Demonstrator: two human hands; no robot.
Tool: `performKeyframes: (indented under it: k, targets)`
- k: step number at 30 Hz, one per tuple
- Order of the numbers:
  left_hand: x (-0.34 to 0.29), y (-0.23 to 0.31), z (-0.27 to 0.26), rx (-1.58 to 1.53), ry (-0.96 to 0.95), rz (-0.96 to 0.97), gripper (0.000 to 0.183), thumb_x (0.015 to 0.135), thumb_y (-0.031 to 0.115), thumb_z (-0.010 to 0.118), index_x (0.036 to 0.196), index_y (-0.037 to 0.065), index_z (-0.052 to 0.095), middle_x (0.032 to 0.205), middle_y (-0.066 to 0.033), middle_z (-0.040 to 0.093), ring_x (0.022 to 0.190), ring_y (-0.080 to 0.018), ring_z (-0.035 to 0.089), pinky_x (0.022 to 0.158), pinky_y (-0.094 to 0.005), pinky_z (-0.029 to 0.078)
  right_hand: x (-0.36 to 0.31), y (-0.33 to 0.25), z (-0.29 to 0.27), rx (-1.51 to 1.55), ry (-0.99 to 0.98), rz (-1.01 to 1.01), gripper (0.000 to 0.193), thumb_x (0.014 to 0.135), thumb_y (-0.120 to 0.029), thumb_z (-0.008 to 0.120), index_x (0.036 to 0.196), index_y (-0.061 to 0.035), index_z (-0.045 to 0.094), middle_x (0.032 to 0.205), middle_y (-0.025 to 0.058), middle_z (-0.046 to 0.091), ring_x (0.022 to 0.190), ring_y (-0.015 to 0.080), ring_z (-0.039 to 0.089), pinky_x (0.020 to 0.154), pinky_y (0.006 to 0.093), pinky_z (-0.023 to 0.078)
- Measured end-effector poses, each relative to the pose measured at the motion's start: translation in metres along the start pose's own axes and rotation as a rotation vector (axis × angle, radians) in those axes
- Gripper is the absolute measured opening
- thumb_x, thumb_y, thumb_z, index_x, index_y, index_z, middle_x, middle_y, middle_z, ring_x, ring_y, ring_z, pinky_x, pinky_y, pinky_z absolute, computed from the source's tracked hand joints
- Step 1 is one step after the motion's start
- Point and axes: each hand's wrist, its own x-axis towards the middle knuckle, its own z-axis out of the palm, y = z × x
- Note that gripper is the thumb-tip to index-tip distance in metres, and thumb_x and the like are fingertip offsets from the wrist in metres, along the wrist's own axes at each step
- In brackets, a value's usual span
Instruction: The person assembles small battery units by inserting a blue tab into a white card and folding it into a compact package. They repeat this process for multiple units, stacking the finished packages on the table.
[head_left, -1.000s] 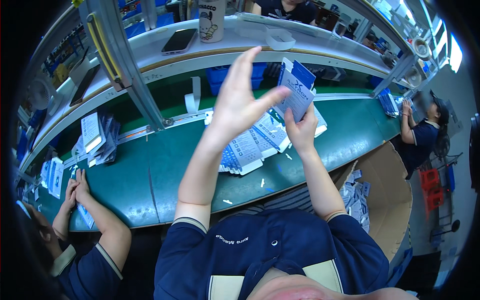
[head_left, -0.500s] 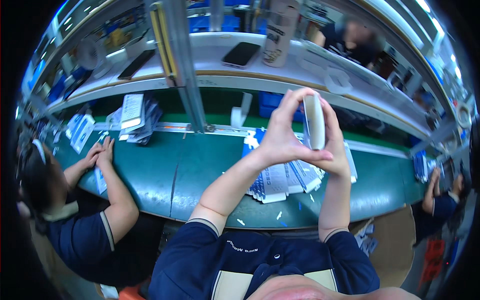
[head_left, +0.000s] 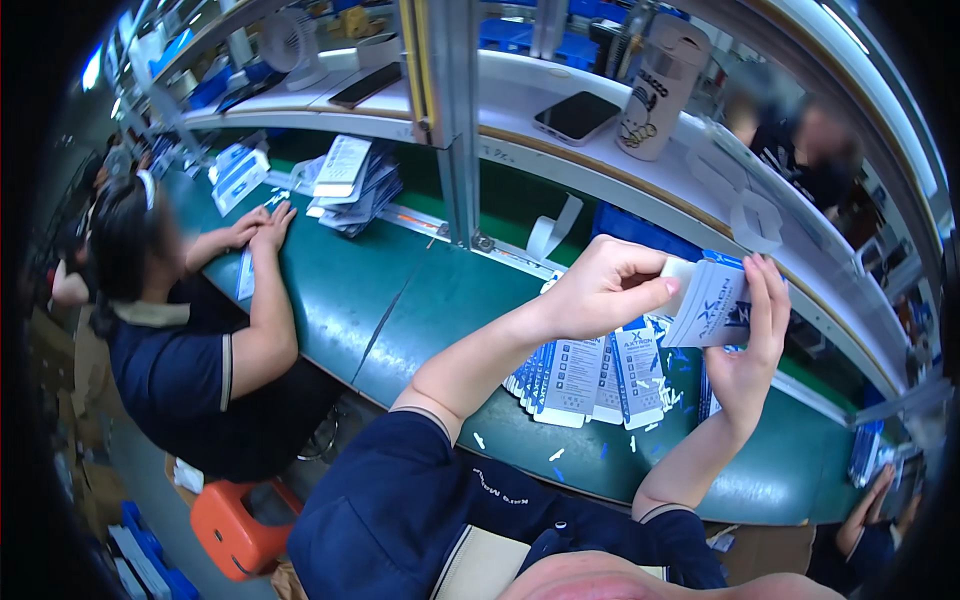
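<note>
A small white and blue cardboard box point(head_left: 712, 308) is held up above the bench between my hands. My right hand point(head_left: 752, 350) grips it from the right, fingers behind its far edge and thumb low on its front. At the box's left end, my left hand point(head_left: 612, 292) pinches a plain white piece point(head_left: 682, 284) between thumb and fingers. Whether that piece is a flap or an insert, I cannot tell. Below my hands lie several flat printed cartons point(head_left: 572, 385), overlapping on the green bench point(head_left: 440, 325).
Small white and blue scraps point(head_left: 556, 454) dot the bench near its front edge. A metal post point(head_left: 458, 180) rises left of me beside a carton pile point(head_left: 350, 185). The shelf above bears a phone point(head_left: 577, 116) and a bottle point(head_left: 660, 90). A co-worker point(head_left: 190, 330) sits at left.
My hands have turned the box so its printed face shows and moved it to the right. My left hand has gone from cupping it to pinching its end. The view has swung too.
</note>
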Motion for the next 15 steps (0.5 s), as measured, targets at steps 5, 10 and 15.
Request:
performKeyframes:
  k: [5, 10, 15]
  targets:
    - [-0.001, 0.009, 0.011, 0.15, 0.158, -0.013, 0.022, 0.088, 0.001, 0.056, 0.105, -0.008, 0.066, 0.084, -0.0045, 0.067, 0.078, -0.0046, 0.059, 0.068, -0.0229, 0.05, 0.002, -0.003, -0.004, -0.032, -0.06, 0.005, 0.08, 0.054, 0.013, 0.055, 0.132, -0.0043, 0.052, 0.132, 0.0149, 0.051, 0.132, 0.0354, 0.043, 0.115, 0.0513, 0.023]
    - [0.0, 0.002, 0.012, 0.237, 0.234, -0.048, 0.023, 0.079, 0.0, 0.056, 0.098, -0.008, 0.067, 0.078, -0.0025, 0.065, 0.073, -0.0033, 0.055, 0.062, -0.0223, 0.047, 0.0, 0.0, 0.002, -0.054, -0.043, -0.059, 0.077, 0.059, 0.014, 0.058, 0.133, -0.004, 0.049, 0.133, 0.0147, 0.051, 0.133, 0.0351, 0.041, 0.114, 0.0512, 0.023]
    - [-0.001, 0.011, 0.016, 0.244, 0.212, -0.035, 0.018, 0.079, 0.001, 0.056, 0.091, -0.007, 0.067, 0.071, -0.0014, 0.062, 0.067, -0.0023, 0.052, 0.058, -0.0216, 0.045, -0.001, 0.005, 0.002, -0.075, -0.032, -0.041, 0.085, 0.056, 0.015, 0.062, 0.135, -0.0098, 0.049, 0.137, 0.0114, 0.048, 0.136, 0.0329, 0.038, 0.117, 0.0535, 0.018]
